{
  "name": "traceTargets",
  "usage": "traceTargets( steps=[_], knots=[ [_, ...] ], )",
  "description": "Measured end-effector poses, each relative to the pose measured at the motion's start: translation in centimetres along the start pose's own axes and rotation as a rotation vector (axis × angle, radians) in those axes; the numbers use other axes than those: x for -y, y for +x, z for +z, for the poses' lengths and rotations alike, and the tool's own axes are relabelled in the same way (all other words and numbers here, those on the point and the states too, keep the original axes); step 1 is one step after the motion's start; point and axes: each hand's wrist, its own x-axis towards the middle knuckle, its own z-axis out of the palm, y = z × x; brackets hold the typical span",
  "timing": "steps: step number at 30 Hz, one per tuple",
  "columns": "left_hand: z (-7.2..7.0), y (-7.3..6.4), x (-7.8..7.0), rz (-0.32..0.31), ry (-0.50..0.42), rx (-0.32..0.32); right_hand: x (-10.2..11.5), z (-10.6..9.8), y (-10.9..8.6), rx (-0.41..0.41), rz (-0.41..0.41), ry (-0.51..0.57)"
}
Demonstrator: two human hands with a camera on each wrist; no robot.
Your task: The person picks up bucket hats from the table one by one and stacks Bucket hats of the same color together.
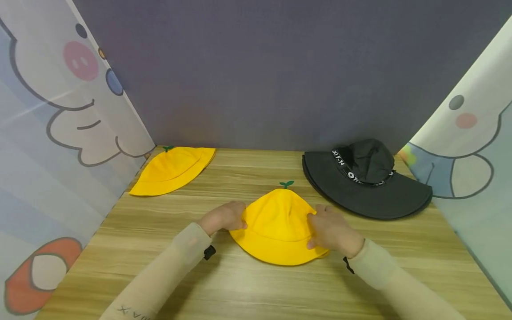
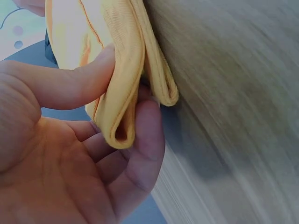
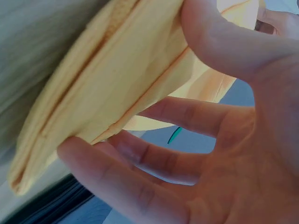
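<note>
A yellow bucket hat (image 1: 280, 226) with a green sprout on its crown lies folded flat on the table, between both hands. At its left side my left hand (image 1: 227, 217) pinches the brim; in the left wrist view the thumb (image 2: 88, 77) lies over the folded yellow cloth (image 2: 124, 74), with fingers behind it. My right hand (image 1: 334, 231) holds the hat's right side. In the right wrist view its thumb (image 3: 210, 42) presses one face of the cloth (image 3: 117, 79), and the bent fingers (image 3: 121, 182) touch along its edge. The hat's underside is hidden.
Another yellow hat (image 1: 172, 171) with a green sprout lies folded at the back left of the wooden table (image 1: 256, 293). A black wide-brimmed hat (image 1: 368, 182) with a lettered band sits at the back right. A grey panel (image 1: 256, 75) and cartoon-printed side walls enclose the table.
</note>
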Motion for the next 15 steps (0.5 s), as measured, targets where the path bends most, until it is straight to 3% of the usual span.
traceTargets(
  steps=[9,15],
  knots=[
    [-0.3,-0.9,-0.4,0.015,0.067,-0.034,0.4,-0.2,0.2,0.006,0.015,-0.013],
    [0.0,-1.6,0.2,0.06,0.079,-0.125,0.4,0.0,0.3,0.022,0.014,-0.031]
  ],
)
